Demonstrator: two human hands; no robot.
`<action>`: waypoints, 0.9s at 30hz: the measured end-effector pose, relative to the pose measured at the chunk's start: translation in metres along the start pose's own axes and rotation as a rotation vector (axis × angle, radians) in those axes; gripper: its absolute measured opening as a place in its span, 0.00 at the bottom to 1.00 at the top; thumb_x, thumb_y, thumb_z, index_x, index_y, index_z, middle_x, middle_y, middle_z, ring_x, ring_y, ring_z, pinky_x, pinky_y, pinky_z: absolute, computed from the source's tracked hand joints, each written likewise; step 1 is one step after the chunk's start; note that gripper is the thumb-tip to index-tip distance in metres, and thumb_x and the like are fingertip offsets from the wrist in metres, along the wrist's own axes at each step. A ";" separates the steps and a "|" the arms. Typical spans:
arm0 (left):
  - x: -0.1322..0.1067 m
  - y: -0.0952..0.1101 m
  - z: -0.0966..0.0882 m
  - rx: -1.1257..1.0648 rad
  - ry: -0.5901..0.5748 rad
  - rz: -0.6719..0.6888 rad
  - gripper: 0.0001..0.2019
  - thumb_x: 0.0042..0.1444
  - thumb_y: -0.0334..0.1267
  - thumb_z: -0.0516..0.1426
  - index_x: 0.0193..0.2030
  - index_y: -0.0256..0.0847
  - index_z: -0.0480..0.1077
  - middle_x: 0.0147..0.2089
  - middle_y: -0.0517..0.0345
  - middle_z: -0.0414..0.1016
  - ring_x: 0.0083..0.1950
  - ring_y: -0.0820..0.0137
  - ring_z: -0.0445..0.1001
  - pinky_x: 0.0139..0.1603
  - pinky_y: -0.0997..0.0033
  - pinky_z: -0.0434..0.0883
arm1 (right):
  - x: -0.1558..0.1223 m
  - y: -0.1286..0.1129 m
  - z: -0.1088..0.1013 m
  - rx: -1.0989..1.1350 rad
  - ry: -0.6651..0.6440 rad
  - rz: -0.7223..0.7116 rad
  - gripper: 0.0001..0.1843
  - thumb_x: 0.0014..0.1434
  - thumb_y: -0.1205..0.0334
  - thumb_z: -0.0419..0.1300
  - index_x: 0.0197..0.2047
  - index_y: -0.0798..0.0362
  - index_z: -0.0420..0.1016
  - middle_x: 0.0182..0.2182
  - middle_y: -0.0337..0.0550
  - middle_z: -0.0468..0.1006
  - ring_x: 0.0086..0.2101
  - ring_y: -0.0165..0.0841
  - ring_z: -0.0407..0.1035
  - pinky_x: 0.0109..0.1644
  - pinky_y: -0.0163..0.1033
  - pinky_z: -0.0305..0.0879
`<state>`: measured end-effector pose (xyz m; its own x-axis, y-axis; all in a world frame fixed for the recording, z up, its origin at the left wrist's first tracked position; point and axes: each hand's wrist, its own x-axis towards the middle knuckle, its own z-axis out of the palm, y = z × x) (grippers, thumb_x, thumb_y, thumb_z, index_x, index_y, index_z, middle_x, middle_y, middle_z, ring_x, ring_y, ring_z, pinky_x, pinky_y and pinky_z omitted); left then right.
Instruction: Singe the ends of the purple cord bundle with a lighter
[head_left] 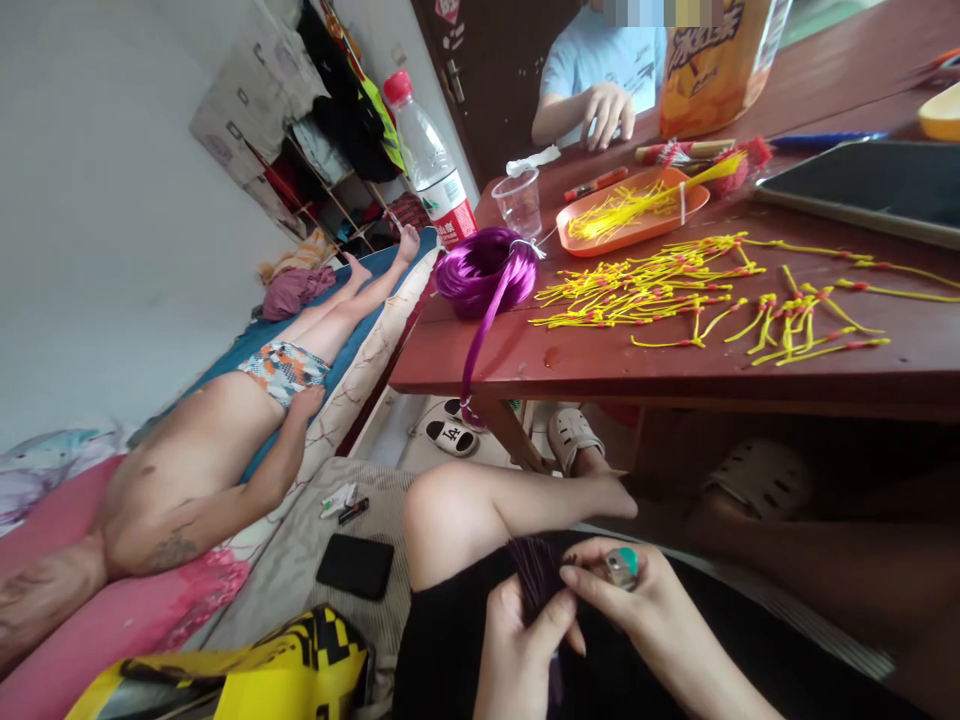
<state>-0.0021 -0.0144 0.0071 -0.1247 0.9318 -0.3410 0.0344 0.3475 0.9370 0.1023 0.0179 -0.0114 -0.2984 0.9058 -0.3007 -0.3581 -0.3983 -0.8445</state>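
Low in the view, over my lap, my left hand (521, 640) is closed round a dark purple bundle of strands (534, 575). My right hand (637, 600) pinches the same bundle from the right and also holds a small lighter with a green top (622, 566). A coil of bright purple cord (484, 270) lies on the left end of the brown table (600, 360), with one strand hanging over the edge. Many yellow stamen pieces with red tips (675, 290) are spread across the table.
An orange tray (630, 215) holds more yellow pieces. A plastic cup (519, 200), a red-capped bottle (431, 160) and a yellow snack bag (712, 65) stand behind. Another person's hand (604, 112) rests at the far edge. Someone lies on a bed at left (217, 440). A black phone (355, 566) lies nearby.
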 end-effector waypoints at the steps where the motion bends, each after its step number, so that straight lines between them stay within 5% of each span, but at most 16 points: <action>1: 0.000 0.000 0.000 0.000 0.000 0.002 0.13 0.46 0.43 0.57 0.19 0.36 0.65 0.14 0.63 0.59 0.19 0.75 0.56 0.22 0.74 0.53 | 0.000 0.000 0.000 0.013 -0.005 0.010 0.15 0.41 0.52 0.63 0.19 0.56 0.70 0.08 0.33 0.64 0.11 0.26 0.58 0.17 0.31 0.55; 20: 0.003 -0.011 -0.013 0.092 0.044 0.028 0.16 0.52 0.41 0.53 0.16 0.39 0.60 0.17 0.63 0.60 0.23 0.73 0.59 0.30 0.74 0.59 | 0.002 0.012 -0.008 -0.057 -0.016 -0.003 0.17 0.45 0.50 0.61 0.22 0.57 0.70 0.12 0.31 0.56 0.15 0.23 0.44 0.18 0.31 0.42; 27: -0.001 0.002 -0.006 0.092 0.146 0.012 0.16 0.48 0.42 0.55 0.13 0.39 0.61 0.15 0.62 0.60 0.23 0.71 0.60 0.29 0.73 0.58 | 0.001 0.017 -0.021 -0.196 0.063 0.051 0.26 0.55 0.43 0.43 0.17 0.54 0.60 0.15 0.33 0.56 0.20 0.28 0.52 0.24 0.33 0.51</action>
<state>-0.0080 -0.0150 0.0094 -0.2658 0.9132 -0.3088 0.1271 0.3507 0.9278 0.1147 0.0147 -0.0355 -0.2537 0.8948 -0.3673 -0.1628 -0.4138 -0.8957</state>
